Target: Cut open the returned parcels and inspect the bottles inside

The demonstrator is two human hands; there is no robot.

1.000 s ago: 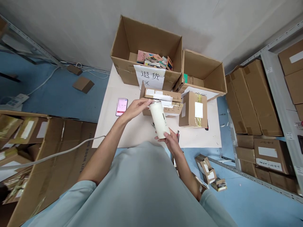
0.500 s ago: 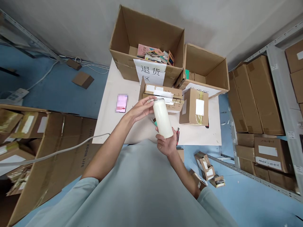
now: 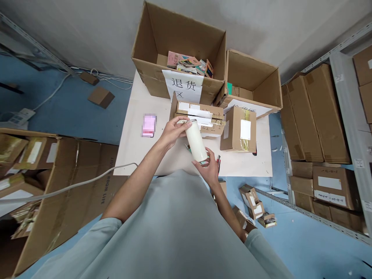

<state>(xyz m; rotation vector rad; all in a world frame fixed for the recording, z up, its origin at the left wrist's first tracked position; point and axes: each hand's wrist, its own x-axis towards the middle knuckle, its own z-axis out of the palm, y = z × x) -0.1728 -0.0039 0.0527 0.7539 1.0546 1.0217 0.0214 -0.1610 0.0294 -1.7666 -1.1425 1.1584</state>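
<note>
A white cylindrical bottle [image 3: 196,142] with a metal rim is tilted over the table, its rimmed end toward my left hand and its plain end toward my body. My left hand [image 3: 173,133] grips the rimmed end between thumb and fingers. At the plain end, my right hand [image 3: 209,168] has its thumb and fingers spread around the base. A gap shows between its palm and the bottle; whether the fingertips touch it I cannot tell. Behind the bottle lie a labelled cardboard box [image 3: 216,112] and a second taped box [image 3: 236,130].
Two large open cartons [image 3: 145,75] stand at the table's back; the left one holds printed small boxes [image 3: 186,64]. A pink-screened phone [image 3: 148,124] lies on the left. A red-and-black tool [image 3: 219,164] is by my right hand. Shelving with cartons [image 3: 327,112] stands right.
My right hand has loosened from around the bottle's base and slid slightly lower, its fingers spreading. The bottle has shifted a little up and left with my left hand.
</note>
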